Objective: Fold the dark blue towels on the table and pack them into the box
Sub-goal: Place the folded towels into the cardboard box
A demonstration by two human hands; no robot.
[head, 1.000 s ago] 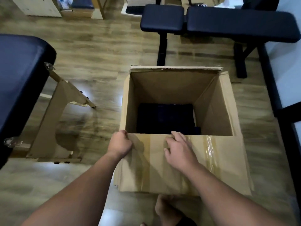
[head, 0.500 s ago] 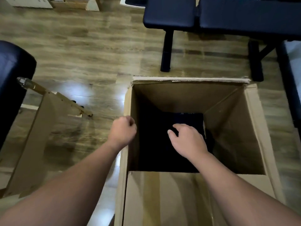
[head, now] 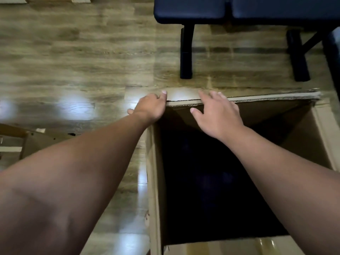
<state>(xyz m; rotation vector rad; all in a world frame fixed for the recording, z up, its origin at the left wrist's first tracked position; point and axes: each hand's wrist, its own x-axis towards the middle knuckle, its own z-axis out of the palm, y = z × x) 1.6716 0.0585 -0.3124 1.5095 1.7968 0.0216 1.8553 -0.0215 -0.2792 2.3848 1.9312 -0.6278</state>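
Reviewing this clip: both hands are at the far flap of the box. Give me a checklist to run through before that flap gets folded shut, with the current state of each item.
1. Left hand on the far flap: ok, fingers curl over its left end.
2. Right hand on the flap: ok, fingers lie across its edge, thumb on the inner side.
3. Towels below the rim: ok, dark mass sits deep in the box.
4. Towels neatly folded: cannot tell, too dark.
5. Nothing in the flap's path: not ok, right forearm spans the opening.
6. Other flaps ready: cannot tell, mostly out of frame.
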